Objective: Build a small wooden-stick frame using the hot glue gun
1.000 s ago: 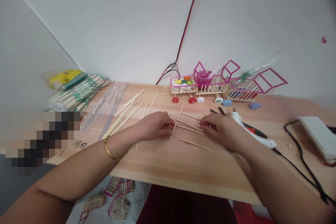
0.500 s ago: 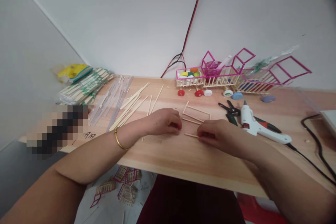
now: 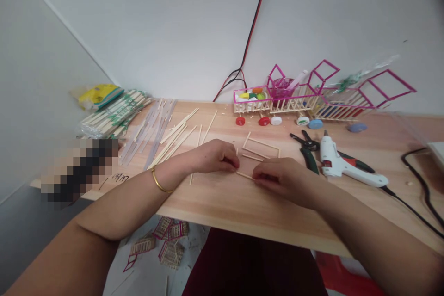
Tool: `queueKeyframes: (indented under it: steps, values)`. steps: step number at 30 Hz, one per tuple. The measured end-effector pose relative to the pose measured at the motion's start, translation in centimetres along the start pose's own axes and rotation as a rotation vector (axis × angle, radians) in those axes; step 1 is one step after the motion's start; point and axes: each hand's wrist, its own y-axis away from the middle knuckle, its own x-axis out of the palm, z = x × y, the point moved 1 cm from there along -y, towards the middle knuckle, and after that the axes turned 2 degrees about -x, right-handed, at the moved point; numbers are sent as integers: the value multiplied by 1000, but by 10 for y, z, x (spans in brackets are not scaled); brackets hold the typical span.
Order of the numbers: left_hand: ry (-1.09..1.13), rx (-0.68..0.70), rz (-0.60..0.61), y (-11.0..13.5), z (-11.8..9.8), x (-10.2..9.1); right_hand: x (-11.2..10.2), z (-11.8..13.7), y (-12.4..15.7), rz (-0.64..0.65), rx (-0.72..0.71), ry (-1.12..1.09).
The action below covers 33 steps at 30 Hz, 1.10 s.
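My left hand (image 3: 218, 155) is closed in a pinch low over the table. A short stretch of thin wooden stick (image 3: 237, 151) shows just beyond its fingertips. In the fingers of my right hand (image 3: 282, 175) is another wooden stick (image 3: 245, 175), lying almost flat, its free end at or very near my left fingertips. I cannot tell whether the two sticks touch. Behind my right hand lie a three-sided frame of thin sticks (image 3: 260, 141) and a loose stick (image 3: 252, 157), partly hidden by that hand.
Loose sticks (image 3: 176, 141) and clear glue sticks (image 3: 147, 132) lie left, near bagged sticks (image 3: 114, 113). At right are a corded hot glue gun (image 3: 333, 159) and wire strippers (image 3: 308, 150). Small stick carts (image 3: 293, 104) with bottle-cap wheels line the wall. More stick pieces (image 3: 171, 252) lie below the table.
My right hand has moved slightly left, bringing its stick's end up to my left fingertips. A short stick now shows beyond my left fingers.
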Motion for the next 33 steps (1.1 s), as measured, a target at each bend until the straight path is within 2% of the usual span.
queueKeyframes:
  steps: [9,29,33]
  values:
    - [-31,47,-15,-1,0,1,3,-1,-2,-18,13,9]
    - [-112,31,-35,-1,-7,5,6,-1,-3,-28,-26,21]
    - [-117,40,-25,0,-10,4,1,-3,-2,-49,-35,-16]
